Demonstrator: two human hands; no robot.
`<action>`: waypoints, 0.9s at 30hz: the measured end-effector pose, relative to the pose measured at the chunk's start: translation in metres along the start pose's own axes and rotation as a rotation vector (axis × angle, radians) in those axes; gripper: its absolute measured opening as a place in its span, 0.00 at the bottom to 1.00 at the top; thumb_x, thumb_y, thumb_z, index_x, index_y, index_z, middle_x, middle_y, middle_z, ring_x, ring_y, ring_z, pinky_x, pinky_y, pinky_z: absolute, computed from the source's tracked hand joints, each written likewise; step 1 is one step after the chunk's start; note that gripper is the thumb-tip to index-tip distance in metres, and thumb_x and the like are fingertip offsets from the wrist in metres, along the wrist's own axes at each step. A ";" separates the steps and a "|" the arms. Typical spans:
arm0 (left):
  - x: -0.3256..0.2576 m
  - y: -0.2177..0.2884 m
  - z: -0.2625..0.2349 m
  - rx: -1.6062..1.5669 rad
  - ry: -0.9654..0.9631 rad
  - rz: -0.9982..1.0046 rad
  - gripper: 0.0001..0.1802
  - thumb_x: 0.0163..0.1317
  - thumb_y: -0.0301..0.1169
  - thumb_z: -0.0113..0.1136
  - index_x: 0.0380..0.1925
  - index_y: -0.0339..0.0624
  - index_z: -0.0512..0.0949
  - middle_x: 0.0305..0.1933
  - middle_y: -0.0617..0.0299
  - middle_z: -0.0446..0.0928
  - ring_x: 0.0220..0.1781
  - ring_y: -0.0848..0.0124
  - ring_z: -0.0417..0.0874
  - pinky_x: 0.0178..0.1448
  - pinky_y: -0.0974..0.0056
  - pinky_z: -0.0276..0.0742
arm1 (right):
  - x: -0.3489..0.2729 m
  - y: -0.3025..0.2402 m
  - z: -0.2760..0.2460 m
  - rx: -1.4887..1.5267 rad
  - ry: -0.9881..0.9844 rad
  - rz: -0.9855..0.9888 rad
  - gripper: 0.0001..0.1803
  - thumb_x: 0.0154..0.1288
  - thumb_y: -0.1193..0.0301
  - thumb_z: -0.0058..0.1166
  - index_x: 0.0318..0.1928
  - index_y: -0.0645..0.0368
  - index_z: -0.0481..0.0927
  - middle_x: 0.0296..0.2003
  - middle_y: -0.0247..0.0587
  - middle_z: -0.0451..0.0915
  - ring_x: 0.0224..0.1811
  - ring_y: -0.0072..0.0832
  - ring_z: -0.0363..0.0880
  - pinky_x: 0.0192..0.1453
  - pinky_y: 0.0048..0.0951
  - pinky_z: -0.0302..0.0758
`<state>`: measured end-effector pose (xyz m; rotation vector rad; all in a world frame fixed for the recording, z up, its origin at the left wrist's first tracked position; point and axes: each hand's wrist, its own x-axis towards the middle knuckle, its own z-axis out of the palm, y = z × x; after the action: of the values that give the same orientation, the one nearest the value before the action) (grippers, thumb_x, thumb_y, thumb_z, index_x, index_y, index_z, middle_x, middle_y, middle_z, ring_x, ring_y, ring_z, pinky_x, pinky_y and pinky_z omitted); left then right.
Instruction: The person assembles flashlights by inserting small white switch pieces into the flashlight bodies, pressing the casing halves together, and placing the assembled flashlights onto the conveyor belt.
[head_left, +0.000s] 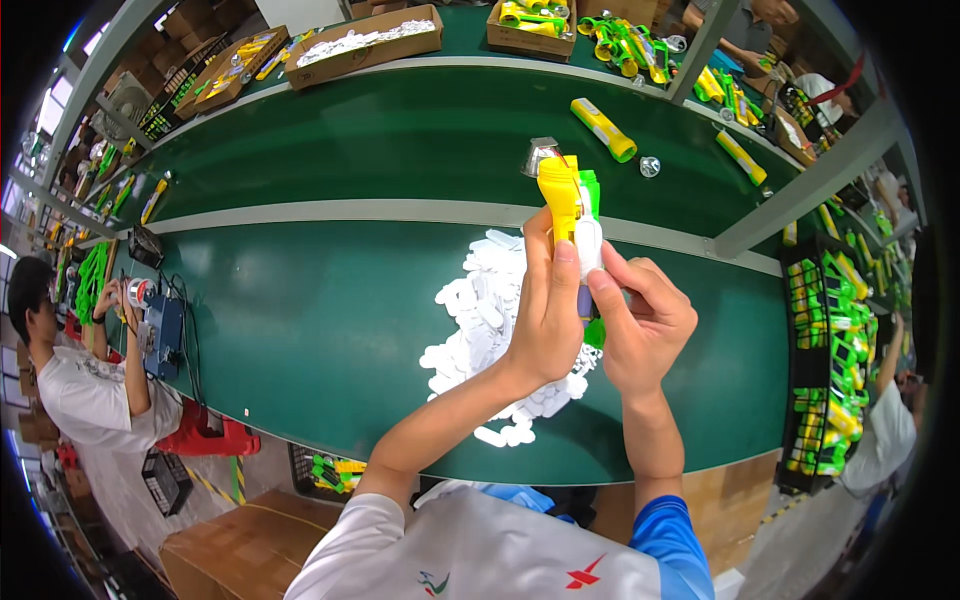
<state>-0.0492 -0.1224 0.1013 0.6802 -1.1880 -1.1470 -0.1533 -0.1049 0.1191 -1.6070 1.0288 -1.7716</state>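
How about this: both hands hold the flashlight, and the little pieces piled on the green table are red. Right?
Not quite: the little pieces are white, not red, as the head view shows. They are piled on the green table, and the left hand and right hand do hold the flashlight.

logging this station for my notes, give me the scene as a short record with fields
left hand: grips torch, yellow and green
right hand: touches white piece at the torch's side
torch top: silver reflector
bench: white pile
belt, beyond: second torch, loose reflector, others
right: black crate, yellow and green parts
left: co-worker by blue box
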 end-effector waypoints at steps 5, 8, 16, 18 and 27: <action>0.003 0.002 0.000 0.001 0.002 0.022 0.24 0.82 0.43 0.25 0.65 0.38 0.58 0.51 0.57 0.68 0.48 0.74 0.71 0.52 0.68 0.71 | -0.002 0.005 0.008 0.059 0.076 -0.027 0.14 0.59 0.84 0.66 0.47 0.68 0.87 0.30 0.42 0.85 0.29 0.19 0.78 0.31 0.18 0.69; 0.003 0.003 0.000 -0.020 -0.007 0.004 0.24 0.82 0.43 0.25 0.65 0.38 0.57 0.51 0.57 0.68 0.49 0.74 0.71 0.53 0.67 0.71 | -0.002 0.009 0.009 -0.022 0.073 -0.110 0.14 0.59 0.85 0.66 0.47 0.68 0.87 0.29 0.41 0.84 0.28 0.18 0.77 0.30 0.18 0.68; 0.001 -0.002 -0.002 0.007 -0.023 0.014 0.24 0.81 0.43 0.26 0.65 0.36 0.57 0.50 0.55 0.68 0.47 0.73 0.71 0.52 0.67 0.71 | -0.002 0.009 0.009 -0.216 0.019 -0.150 0.15 0.56 0.86 0.65 0.46 0.66 0.87 0.28 0.41 0.83 0.29 0.20 0.77 0.30 0.19 0.69; 0.003 0.001 0.001 0.079 0.032 0.121 0.23 0.81 0.43 0.27 0.63 0.36 0.58 0.48 0.55 0.69 0.45 0.73 0.71 0.49 0.66 0.72 | 0.000 0.009 0.010 -0.279 -0.003 -0.199 0.16 0.55 0.86 0.64 0.46 0.65 0.87 0.31 0.41 0.83 0.30 0.21 0.77 0.31 0.20 0.70; 0.005 0.011 -0.011 -0.087 -0.056 0.004 0.23 0.81 0.42 0.28 0.62 0.37 0.60 0.49 0.56 0.71 0.46 0.72 0.74 0.49 0.65 0.74 | 0.000 -0.011 0.004 -0.323 -0.186 -0.185 0.21 0.55 0.79 0.62 0.51 0.62 0.86 0.45 0.45 0.78 0.47 0.35 0.78 0.52 0.33 0.76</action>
<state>-0.0354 -0.1255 0.1099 0.5830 -1.1788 -1.2133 -0.1479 -0.0997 0.1279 -2.0817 1.1525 -1.5900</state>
